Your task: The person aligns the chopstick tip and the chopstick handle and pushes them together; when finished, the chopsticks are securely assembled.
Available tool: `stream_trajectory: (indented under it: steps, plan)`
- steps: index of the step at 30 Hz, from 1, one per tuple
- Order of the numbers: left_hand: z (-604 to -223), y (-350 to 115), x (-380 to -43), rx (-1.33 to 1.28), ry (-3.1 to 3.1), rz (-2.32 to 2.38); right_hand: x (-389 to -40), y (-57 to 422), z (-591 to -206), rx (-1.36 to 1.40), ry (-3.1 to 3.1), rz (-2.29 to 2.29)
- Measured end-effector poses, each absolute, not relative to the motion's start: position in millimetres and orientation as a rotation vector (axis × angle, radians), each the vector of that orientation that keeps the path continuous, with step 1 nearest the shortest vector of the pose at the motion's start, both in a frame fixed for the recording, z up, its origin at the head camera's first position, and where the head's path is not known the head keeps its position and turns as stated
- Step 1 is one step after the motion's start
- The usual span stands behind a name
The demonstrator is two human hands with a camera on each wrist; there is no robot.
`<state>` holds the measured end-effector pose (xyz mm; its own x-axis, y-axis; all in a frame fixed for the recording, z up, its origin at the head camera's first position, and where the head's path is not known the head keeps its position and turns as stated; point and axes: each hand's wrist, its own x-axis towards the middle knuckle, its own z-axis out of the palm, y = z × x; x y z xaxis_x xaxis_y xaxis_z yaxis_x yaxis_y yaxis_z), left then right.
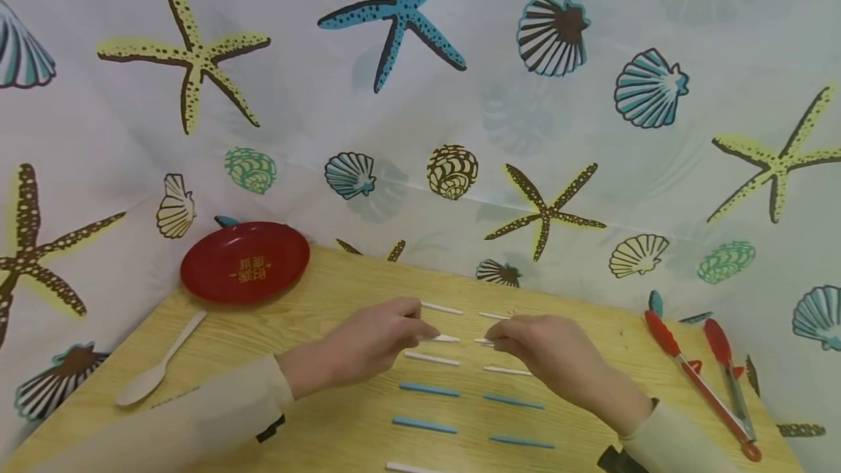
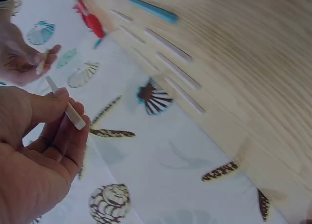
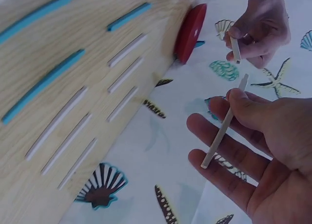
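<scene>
My left hand (image 1: 368, 341) pinches a slim white stick (image 2: 74, 115) between thumb and fingers, its tip pointing right in the head view. Opposite it, my right hand (image 1: 558, 356) holds another white stick (image 3: 219, 136), the thumb pressing it against the fingers. The two tips face each other with a small gap between them. Around the hands, sticks lie in two columns on the wooden table (image 1: 315, 414): white sticks, such as this one (image 1: 432, 359), toward the back, and blue sticks (image 1: 430, 390) nearer the front. One more white stick (image 1: 410, 468) shows at the bottom edge.
A red oval plate (image 1: 217, 268) with gold characters leans at the back left. In front of it lies a pale spoon (image 1: 154, 378). Red-tipped tongs (image 1: 716, 393) lie at the right edge. Behind the table hangs a cloth (image 1: 420, 122) printed with shells and starfish.
</scene>
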<state>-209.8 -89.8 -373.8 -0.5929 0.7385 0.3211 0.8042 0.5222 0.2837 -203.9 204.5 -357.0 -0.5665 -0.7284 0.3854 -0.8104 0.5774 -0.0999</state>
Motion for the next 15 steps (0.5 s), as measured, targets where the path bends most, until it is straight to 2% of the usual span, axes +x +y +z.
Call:
stream_trajectory:
  steps: [6,15]
  plan:
    - [-358,-81,-193,-1.357,-2.53,-0.674,-190,202,-351,1.268,-2.436,0.48]
    - [-357,-79,-190,-1.345,-2.486,-0.68,-187,200,-351,1.284,-2.349,0.469]
